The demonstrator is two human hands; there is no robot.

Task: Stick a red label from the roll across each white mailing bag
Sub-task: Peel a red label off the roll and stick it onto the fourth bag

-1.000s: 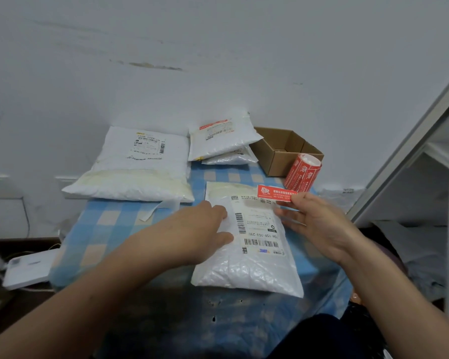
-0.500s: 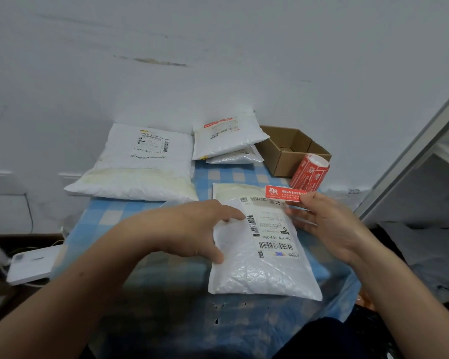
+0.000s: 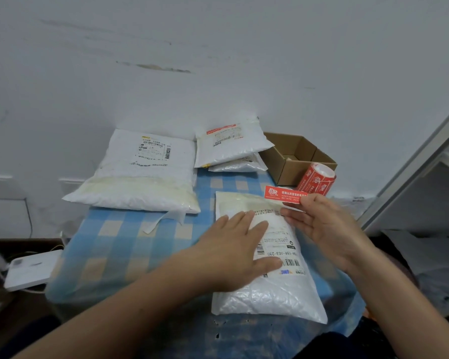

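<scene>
A white mailing bag (image 3: 270, 294) with a printed shipping label lies near the front of the blue checked table (image 3: 119, 244). My left hand (image 3: 233, 252) lies flat on the bag with straight fingers, pressing it down. My right hand (image 3: 324, 224) pinches a red label (image 3: 283, 195) by its right end, holding it just above the bag's far edge. The red label roll (image 3: 318, 178) stands behind the label. A large white bag (image 3: 145, 172) lies at the back left. Two smaller white bags (image 3: 231, 146) are stacked at the back; the upper one bears a red strip.
An open cardboard box (image 3: 296, 159) sits at the back right beside the roll. A strip of white backing paper (image 3: 163, 221) lies on the cloth. A white flat device (image 3: 31, 270) rests on the floor at left. A white shelf frame (image 3: 425, 161) rises at right.
My left hand went from gripping the bag's left edge to lying flat on top of it. The bag sits a little further right. My right hand keeps the red label at the bag's far edge.
</scene>
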